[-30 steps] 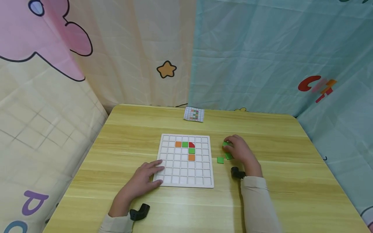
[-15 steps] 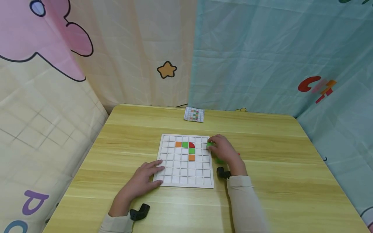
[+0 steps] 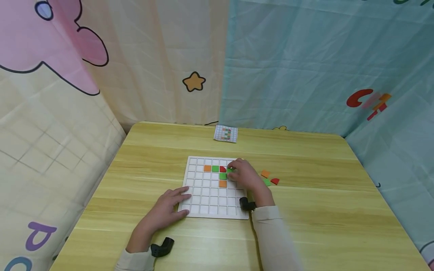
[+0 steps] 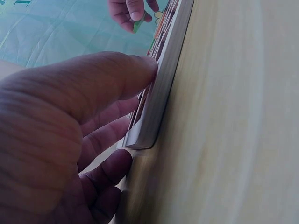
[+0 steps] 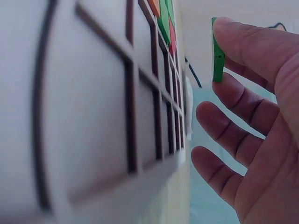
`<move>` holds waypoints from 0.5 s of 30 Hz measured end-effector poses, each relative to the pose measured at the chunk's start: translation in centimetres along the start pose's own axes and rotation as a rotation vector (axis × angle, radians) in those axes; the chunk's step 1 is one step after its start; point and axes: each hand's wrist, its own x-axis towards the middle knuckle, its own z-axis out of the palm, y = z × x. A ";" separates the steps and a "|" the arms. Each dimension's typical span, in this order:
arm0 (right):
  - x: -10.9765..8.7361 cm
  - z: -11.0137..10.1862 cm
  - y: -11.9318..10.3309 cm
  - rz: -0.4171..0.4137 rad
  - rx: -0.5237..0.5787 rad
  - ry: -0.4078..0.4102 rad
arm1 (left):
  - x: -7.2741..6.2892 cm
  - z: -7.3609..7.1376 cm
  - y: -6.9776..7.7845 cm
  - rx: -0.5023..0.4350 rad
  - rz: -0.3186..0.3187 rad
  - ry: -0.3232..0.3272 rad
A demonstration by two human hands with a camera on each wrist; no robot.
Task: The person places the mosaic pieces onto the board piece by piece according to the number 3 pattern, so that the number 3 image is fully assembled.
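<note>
My right hand pinches a green square tile between thumb and index finger, its other fingers apart. In the right wrist view the tile is on edge, clear of the white grid board. The head view shows it over the board's upper right, just right of a red quarter-round tile. Left of the red one lie a green tile and an orange tile; below it, another green tile and orange tile. My left hand rests at the board's lower left edge, fingers spread.
Right of the board lie a loose orange tile, a green tile and a red quarter-round tile. A small printed card with a coloured grid pattern lies near the back edge of the wooden table.
My right hand has carried the green tile left from the loose tiles to above the board, uncovering the orange and red loose pieces. My left hand stays in place.
</note>
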 end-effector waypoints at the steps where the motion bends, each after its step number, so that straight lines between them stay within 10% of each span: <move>1: 0.0 0.2 -0.2 0.003 0.002 -0.005 | 0.0 0.0 0.0 -0.001 -0.001 0.000; 15: 0.0 2.3 -1.9 -0.081 0.026 -0.010 | 0.0 0.2 0.0 0.000 0.000 0.012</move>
